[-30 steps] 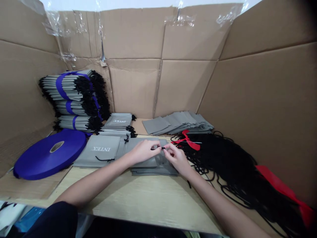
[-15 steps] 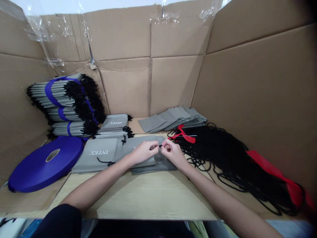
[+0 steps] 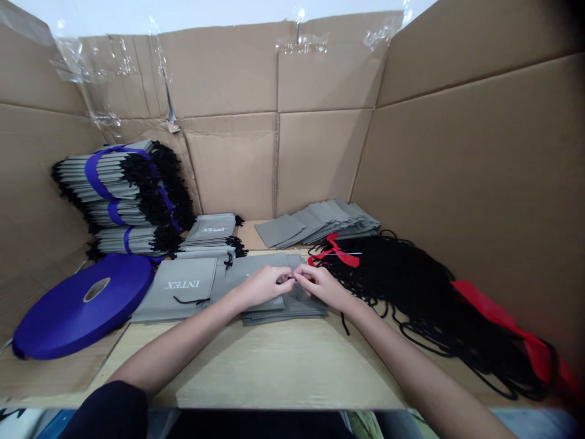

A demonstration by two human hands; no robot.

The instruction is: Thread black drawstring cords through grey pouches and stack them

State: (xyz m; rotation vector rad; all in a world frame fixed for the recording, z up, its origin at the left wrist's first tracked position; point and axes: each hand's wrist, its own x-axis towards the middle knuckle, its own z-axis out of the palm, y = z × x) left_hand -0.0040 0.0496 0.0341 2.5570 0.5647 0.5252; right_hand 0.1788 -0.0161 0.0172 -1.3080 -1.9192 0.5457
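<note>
My left hand [image 3: 267, 285] and my right hand [image 3: 322, 285] meet fingertip to fingertip over a grey pouch [image 3: 260, 263]. Both are closed in a pinch on a thin black cord, mostly hidden by the fingers. A loose cord end [image 3: 345, 324] shows below my right wrist. Under my hands, more flat grey pouches [image 3: 286, 318] lie in a low pile. Just left of them is a pouch with white INTEX lettering [image 3: 183, 285], a black cord trailing over its right side.
Bundles of corded pouches tied with purple ribbon [image 3: 121, 189] stand back left, behind a purple ribbon roll [image 3: 55, 311]. Finished-looking pouches [image 3: 210, 228] sit beside them. Back right are fanned grey pouches [image 3: 315, 222] and a heap of black cords [image 3: 411, 286] with red ties. Cardboard walls [image 3: 231, 164] surround the table.
My fingertips have drawn closer together, and the black cord between them shows less. A cord end now hangs below my right wrist. The view has tilted slightly.
</note>
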